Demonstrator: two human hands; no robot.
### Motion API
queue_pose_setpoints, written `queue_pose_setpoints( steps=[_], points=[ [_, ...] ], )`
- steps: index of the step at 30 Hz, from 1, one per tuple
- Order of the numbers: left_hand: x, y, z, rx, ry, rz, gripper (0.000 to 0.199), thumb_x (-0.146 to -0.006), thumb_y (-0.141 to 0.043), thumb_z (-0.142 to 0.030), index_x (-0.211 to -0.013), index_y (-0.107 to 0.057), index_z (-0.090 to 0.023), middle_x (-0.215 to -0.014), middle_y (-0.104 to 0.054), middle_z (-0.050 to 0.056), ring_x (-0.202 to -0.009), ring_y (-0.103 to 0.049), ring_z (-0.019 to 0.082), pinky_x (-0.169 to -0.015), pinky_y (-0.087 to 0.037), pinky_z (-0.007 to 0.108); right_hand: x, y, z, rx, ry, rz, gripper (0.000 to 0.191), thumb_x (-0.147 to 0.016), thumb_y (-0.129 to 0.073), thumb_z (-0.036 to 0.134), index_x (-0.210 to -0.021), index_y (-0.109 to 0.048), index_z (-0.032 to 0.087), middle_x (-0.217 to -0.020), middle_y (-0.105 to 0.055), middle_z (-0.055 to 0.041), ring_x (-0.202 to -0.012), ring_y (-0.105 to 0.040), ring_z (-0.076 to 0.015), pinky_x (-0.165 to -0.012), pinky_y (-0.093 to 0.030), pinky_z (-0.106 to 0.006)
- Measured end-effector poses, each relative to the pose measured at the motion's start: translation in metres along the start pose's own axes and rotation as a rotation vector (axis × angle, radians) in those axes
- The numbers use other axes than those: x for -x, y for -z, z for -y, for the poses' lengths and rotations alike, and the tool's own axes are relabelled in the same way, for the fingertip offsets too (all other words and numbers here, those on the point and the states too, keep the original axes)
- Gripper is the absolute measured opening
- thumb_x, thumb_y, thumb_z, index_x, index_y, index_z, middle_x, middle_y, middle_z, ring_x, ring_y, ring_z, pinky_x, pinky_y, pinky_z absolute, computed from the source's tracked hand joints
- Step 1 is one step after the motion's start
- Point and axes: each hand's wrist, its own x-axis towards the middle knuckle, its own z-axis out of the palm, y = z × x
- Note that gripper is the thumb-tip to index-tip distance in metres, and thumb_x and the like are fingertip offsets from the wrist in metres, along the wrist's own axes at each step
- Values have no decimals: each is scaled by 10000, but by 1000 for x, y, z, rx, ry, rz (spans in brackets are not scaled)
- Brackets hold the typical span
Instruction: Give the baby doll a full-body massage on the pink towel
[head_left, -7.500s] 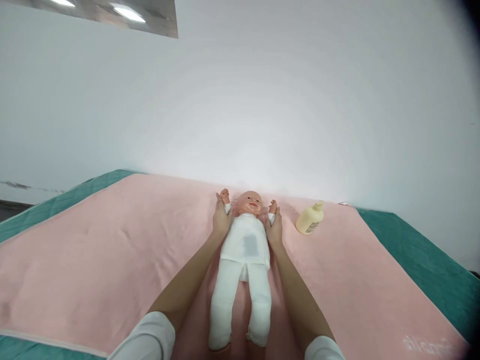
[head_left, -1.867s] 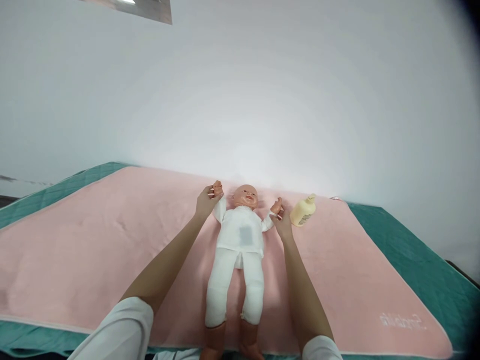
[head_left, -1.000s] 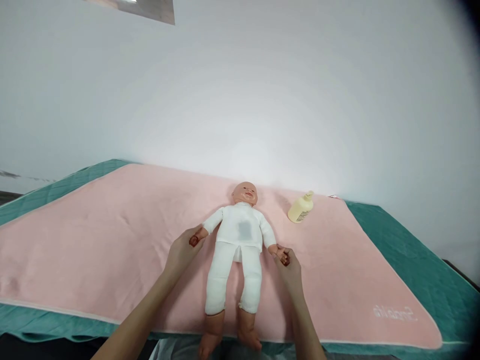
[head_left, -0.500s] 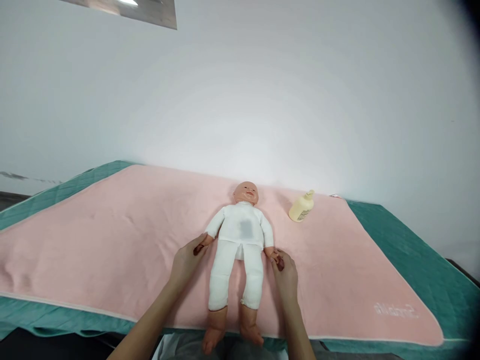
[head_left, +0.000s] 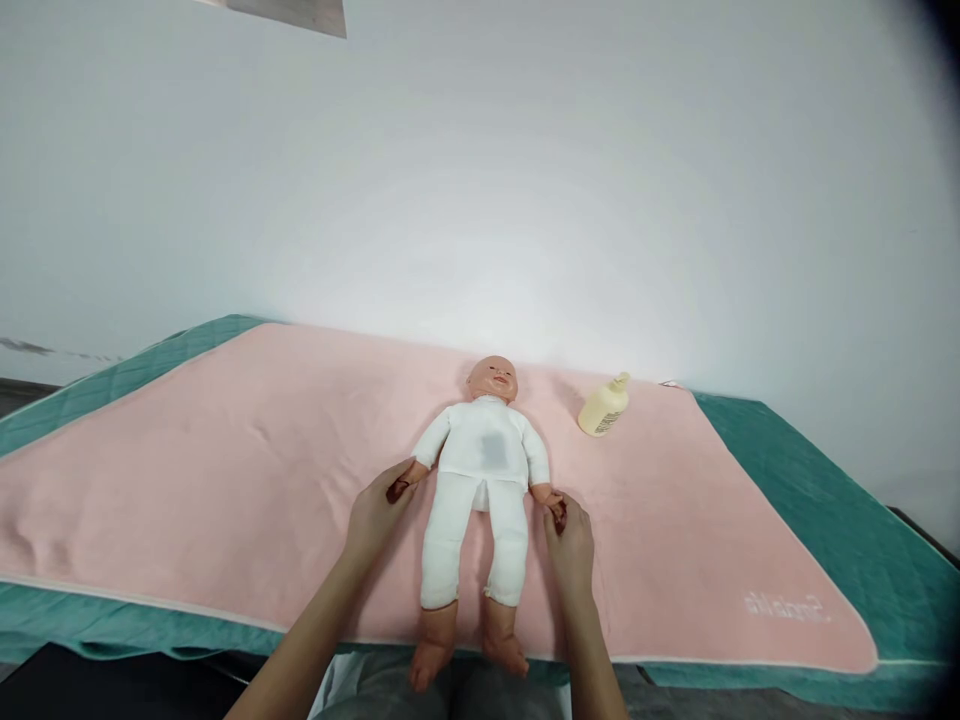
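Note:
A baby doll (head_left: pixel 484 440) in white cloth lies on its back on a pink mat (head_left: pixel 675 560), head toward the wall and bare feet over the near edge. A grey patch marks its chest. My left hand (head_left: pixel 381 508) is closed around the doll's hand on the left side of the view. On the other side, my right hand (head_left: pixel 570 540) grips the doll's other hand between thumb and fingers. Both doll arms lie slanted out from its body. My fingertips partly hide the doll's hands.
A pale yellow pump bottle (head_left: pixel 603 405) stands on the mat to the right of the doll's head. Beneath the mat is a green quilted cover (head_left: pixel 832 500). A white wall (head_left: pixel 480 180) rises behind the far edge.
The view has shifted slightly, so the doll, mat and bottle sit a little higher in the picture. Both my hands keep hold of the doll's hands, with hardly any other movement.

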Motion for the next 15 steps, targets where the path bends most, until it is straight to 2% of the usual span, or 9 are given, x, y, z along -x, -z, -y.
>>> queue_pose_setpoints(
  steps=[15],
  points=[
    [0,1,-2,62,12,0,453,-817,-559,-382,-1241,-595,-227,-1221,-663,38,-1106,-624,231,-946,-501,346,0,0,0,-3,1,-6,438,-870,-458,500,-1083,-622,155,-1082,-677,-155,-967,-621,-289,-812,-481,-379]
  ],
)
